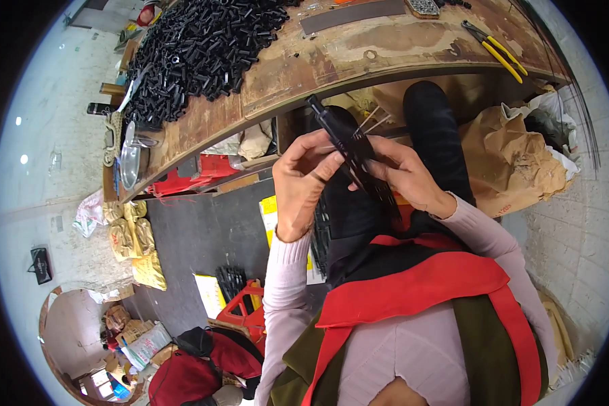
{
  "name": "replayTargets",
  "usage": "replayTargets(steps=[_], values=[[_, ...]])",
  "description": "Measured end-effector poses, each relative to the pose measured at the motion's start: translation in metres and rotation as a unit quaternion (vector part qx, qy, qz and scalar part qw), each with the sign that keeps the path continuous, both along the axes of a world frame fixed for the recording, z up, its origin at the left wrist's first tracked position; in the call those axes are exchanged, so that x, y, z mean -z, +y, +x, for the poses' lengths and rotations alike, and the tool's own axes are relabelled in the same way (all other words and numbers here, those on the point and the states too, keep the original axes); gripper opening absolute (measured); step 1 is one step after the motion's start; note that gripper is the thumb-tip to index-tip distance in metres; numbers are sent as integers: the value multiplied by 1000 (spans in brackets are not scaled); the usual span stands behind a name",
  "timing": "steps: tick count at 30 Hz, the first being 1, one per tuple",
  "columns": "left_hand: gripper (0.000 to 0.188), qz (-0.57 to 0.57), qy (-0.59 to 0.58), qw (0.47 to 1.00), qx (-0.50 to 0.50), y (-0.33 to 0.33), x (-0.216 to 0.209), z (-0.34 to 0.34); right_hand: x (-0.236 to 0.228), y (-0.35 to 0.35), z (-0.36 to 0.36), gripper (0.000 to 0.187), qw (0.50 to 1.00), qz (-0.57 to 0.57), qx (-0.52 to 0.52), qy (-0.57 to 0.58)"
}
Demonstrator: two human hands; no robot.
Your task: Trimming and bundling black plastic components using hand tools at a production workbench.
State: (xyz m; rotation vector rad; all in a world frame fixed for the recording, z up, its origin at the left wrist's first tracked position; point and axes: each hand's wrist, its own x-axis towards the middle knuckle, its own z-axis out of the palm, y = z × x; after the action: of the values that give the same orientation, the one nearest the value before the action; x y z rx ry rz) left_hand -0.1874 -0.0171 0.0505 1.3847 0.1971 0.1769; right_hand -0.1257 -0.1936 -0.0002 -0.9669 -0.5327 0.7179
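Observation:
Over my lap I hold what looks like a folded black umbrella frame (348, 139), a tube at its upper end and thin dark ribs fanning down toward my apron. My left hand (304, 176) pinches it from the left with thumb and fingers, just below the tube. From the right, my right hand (409, 174) closes around the ribs; some of its fingers are hidden behind them. Thin light-coloured rods (375, 120) stick out beside the frame above my right hand. The frame tilts, its tube end pointing up and left toward the bench edge.
A large heap of short black plastic tubes (196, 54) covers the left of the wooden bench (304, 64). Yellow-handled pliers (497, 54) lie at the bench's right. A torn brown paper sack (514, 159) stands right of my legs. A person in red (196, 372) sits behind, lower left, near a red stool (243, 311).

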Motion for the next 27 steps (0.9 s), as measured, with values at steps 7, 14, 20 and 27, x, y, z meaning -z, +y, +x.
replayTargets(steps=[7, 14, 20, 27], values=[[33, -61, -21, 998, -27, -7, 7, -11, -3, 4, -10, 33, 997, -45, 54, -28], [38, -116, 13, 993, 8, -13, -1, 0, 4, 6, 2, 21, 1000, 8, 18, -5], [38, -128, 32, 991, -28, -12, 1, 8, 7, 10, 11, 16, 998, 35, -3, 51], [37, -169, 58, 983, 48, 2, 2, 18, 24, 16, 25, 15, 991, 57, -41, 112]])
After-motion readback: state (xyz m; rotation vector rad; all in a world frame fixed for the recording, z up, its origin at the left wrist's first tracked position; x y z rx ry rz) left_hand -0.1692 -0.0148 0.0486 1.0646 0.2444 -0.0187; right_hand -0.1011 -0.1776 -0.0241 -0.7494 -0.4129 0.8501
